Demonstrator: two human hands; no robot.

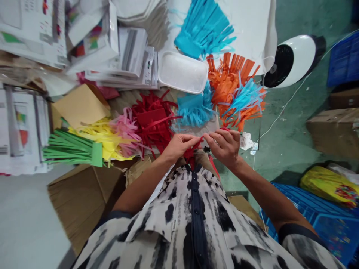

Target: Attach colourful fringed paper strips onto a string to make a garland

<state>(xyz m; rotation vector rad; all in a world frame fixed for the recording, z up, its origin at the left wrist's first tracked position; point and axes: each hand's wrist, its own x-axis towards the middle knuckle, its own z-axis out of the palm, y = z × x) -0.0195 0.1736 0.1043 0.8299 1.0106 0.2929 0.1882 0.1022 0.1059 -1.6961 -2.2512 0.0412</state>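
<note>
Red paper (192,152) is pinched by the fingers of the left hand (178,146) and right hand (226,146), between and just below them. Only light, even tension should be applied, so that it is not torn.

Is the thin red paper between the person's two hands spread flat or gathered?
Gathered: the thin red paper narrows to a bunch at the fingers.

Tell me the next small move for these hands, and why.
Probably ease the red paper strips gently taut: the left hand and right hand have their fingertips close together at them, with slack-looking strands just below.
</note>
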